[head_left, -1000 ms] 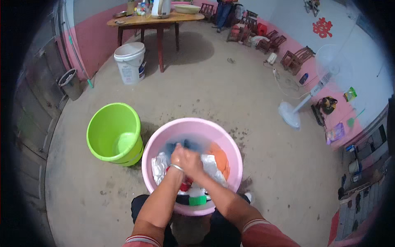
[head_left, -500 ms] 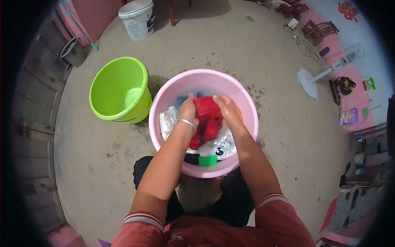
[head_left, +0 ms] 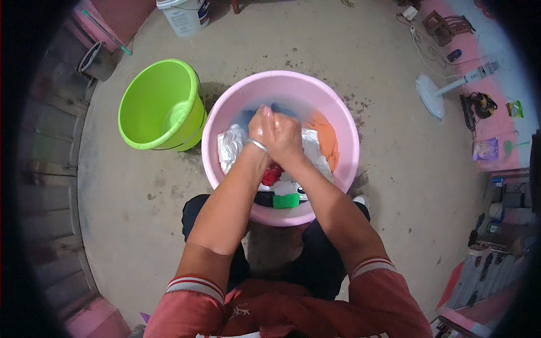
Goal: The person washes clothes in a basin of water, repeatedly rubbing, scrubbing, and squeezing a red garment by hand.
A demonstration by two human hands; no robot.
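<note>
My left hand (head_left: 260,127) and right hand (head_left: 287,138) are closed and pressed together over the middle of a pink basin (head_left: 353,132). Between them they grip a red cloth (head_left: 273,173), mostly hidden by the fingers, its lower end showing below my wrists. Around it in the basin lie shiny white fabric (head_left: 231,149), an orange cloth (head_left: 324,141) on the right and dark blue cloth (head_left: 283,109) in cloudy water at the far side. At the near side a green block (head_left: 286,200) rests beside black fabric (head_left: 263,198).
A lime-green bucket (head_left: 131,104) stands left of the basin, with a white bucket (head_left: 186,19) farther back. A dark bin (head_left: 100,63) is by the left wall. On the right are a white fan (head_left: 431,97) and loose cables (head_left: 417,42). The floor has wet spots.
My hands have closed together, bunching the red cloth that was spread between them. More of the orange cloth shows now. The whole view has shifted, so the basin sits higher.
</note>
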